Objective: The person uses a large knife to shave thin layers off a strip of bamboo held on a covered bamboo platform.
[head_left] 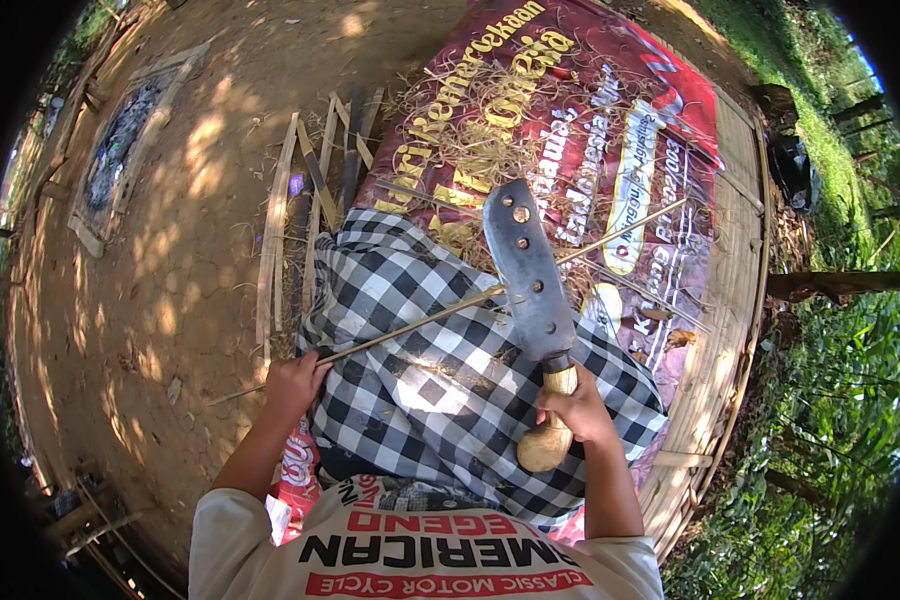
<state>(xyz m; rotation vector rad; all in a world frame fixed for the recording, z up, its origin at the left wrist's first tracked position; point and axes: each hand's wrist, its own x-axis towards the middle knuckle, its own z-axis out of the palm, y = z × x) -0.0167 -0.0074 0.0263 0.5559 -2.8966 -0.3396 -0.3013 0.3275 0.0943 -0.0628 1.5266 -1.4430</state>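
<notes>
My left hand (295, 385) is closed around a thin bamboo strip (410, 325), close to its lower left end. The strip slants up to the right over my lap, and its far end lies above the banner. In my right hand (582, 405) is the wooden handle of a machete (530, 280), gripped with the fingers wrapped round it. Its broad dark blade, with several round holes, points away from me. The blade crosses the strip and hides a short part of it; whether the edge touches cannot be told. A black-and-white checked cloth (385, 265) covers my legs.
A red printed banner (660, 120) strewn with curly shavings (480, 150) spreads ahead over a bamboo platform (705, 400). Split bamboo pieces (280, 230) lie to the left. Beyond them is a framed ash pit (125, 140) in the dirt ground. Green plants (810, 440) grow at the right.
</notes>
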